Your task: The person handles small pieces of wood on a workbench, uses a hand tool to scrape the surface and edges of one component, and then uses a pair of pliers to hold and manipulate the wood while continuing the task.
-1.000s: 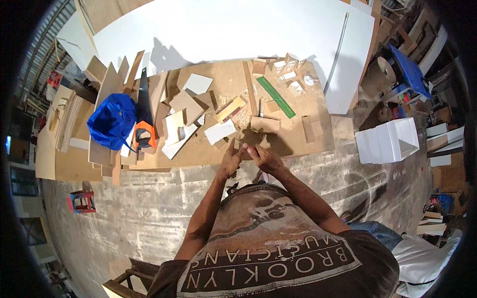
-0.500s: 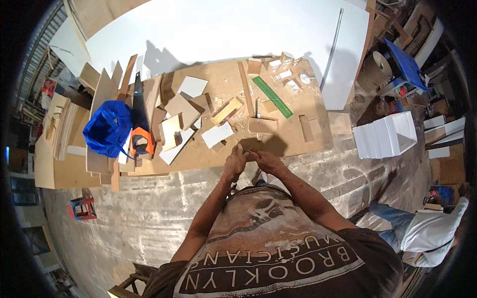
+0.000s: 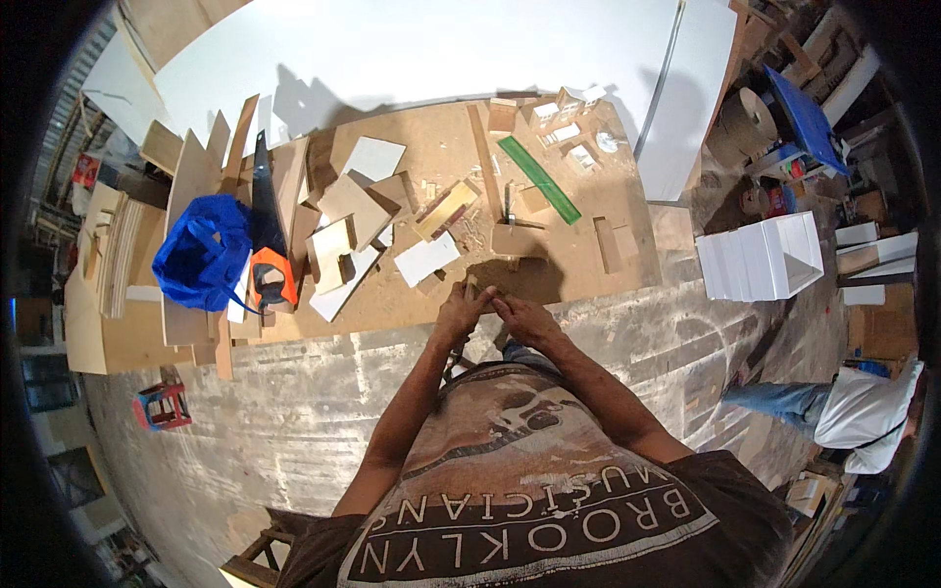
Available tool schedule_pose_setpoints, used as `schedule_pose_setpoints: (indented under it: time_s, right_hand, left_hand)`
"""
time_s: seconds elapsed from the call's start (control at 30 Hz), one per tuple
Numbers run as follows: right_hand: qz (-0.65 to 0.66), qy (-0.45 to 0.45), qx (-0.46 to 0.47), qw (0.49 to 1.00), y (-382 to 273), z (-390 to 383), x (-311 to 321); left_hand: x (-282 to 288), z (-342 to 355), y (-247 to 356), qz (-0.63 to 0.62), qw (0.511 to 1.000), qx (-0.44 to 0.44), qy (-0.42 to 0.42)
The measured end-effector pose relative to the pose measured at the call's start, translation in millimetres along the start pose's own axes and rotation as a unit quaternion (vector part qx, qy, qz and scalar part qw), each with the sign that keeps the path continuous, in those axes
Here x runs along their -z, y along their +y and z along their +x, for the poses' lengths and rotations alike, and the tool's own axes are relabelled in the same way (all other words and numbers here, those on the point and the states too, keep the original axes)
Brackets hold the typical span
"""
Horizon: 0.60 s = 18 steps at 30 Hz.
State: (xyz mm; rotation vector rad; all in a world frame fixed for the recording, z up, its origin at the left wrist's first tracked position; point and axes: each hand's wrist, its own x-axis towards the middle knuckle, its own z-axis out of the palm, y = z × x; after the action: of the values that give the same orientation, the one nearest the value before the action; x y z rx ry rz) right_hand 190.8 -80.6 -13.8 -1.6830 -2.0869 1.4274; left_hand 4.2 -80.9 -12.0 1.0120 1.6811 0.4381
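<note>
I observe left hand (image 3: 461, 314) and right hand (image 3: 527, 323) side by side, fingers curled; I cannot tell their grip. Wooden block (image 3: 520, 243): on table (image 3: 441, 137), far of right hand, long axis left-to-right.

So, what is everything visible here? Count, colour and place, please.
Worktop: 1, tan, centre
Sheeting: uncounted, white, beyond worktop
Offcuts: many, tan and white, on worktop
Strip: 1, green, worktop's right half
Saw: 1, black and orange, left end
Bag: 1, blue, left of saw
Stool: 1, red and blue, left floor
Box: 1, white, right of worktop
Panel: 1, blue, upper right
Clutter: uncounted, mixed, picture's rim
Person: 1, white and blue, right
Shirt: 1, brown, lower centre
Left hand, right hand: 1 each, bare, worktop's near edge
</note>
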Motion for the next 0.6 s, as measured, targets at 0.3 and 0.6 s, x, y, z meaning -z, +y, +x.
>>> schedule_pose_setpoints:
  time_s: [0.3,0.6]
  right_hand:
    - [0.000,-0.011,0.025,1.000,-10,14,11]
    - [0.001,-0.012,0.045,0.999,7,6,13]
  left_hand:
    - [-3,28,-47,0.269,0.949,-0.162,-0.033]
    - [5,1,3,0.069,0.997,0.022,-0.040]
